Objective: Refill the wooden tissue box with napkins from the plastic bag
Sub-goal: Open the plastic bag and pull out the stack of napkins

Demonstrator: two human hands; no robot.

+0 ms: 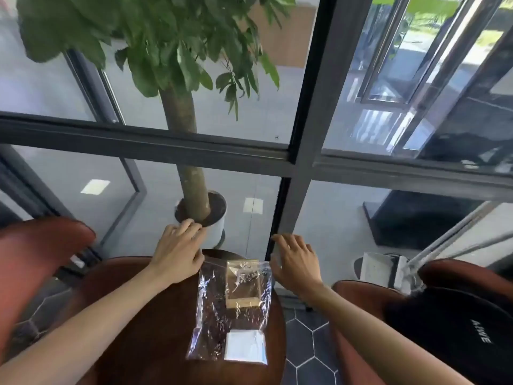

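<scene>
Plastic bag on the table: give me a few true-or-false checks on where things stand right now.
1. The plastic bag lies on the round table. True.
2. The napkins are inside the bag. True.
3. The left hand holds a napkin. False: it is empty, at the bag's far corner.
4. The wooden box stands on a chair. False: it is on the table, seen through the bag.
5. The right hand is open. True.

- The wooden tissue box (243, 287) lay veiled under the crinkled plastic bag (211, 307); its opening was unreadable
- The desk (155, 315) ran off the bottom edge
</scene>
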